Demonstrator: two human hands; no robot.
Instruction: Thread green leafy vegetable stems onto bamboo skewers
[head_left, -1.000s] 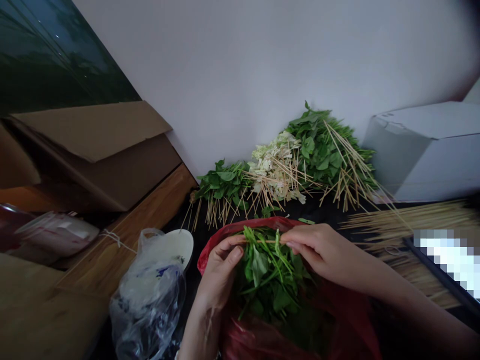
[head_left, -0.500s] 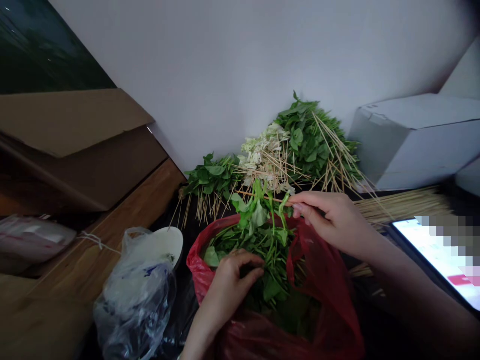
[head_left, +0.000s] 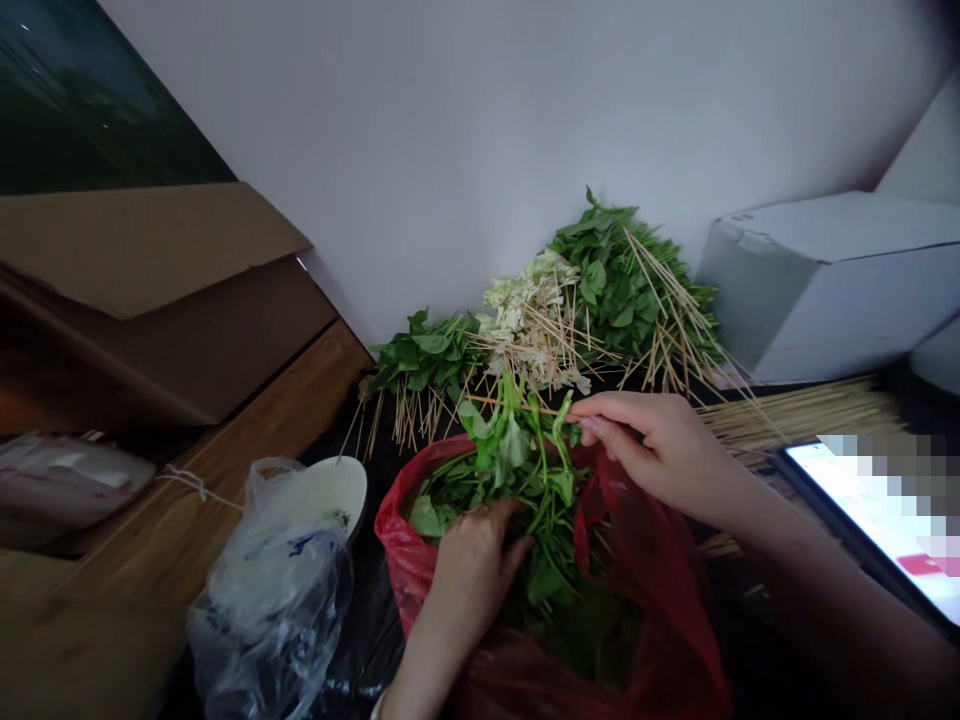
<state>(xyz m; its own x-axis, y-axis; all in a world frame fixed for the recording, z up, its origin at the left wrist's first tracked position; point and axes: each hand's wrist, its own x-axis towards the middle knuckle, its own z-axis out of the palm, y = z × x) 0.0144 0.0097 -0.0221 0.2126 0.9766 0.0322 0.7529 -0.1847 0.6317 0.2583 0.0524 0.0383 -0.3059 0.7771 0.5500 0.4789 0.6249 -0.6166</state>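
Note:
My right hand (head_left: 649,440) pinches a thin wooden skewer (head_left: 551,411) near its right end, above a red plastic bag (head_left: 409,560). Leafy green stems (head_left: 514,435) are threaded on the skewer and hang from it. My left hand (head_left: 476,555) reaches into the loose leafy greens (head_left: 551,580) inside the bag, thumb and fingers apart. Its fingertips are partly hidden among the leaves.
Against the wall lie skewered greens (head_left: 622,285) and skewered pale cabbage-like leaves (head_left: 525,310). Bare skewers (head_left: 810,410) and a lit phone or tablet (head_left: 855,500) are at right. A bowl (head_left: 349,490) and clear plastic bag (head_left: 262,600) stand left, near a cardboard box (head_left: 187,330).
My left hand has pushed slightly right and deeper into the greens. My right hand has shifted a little left and down with the loaded skewer.

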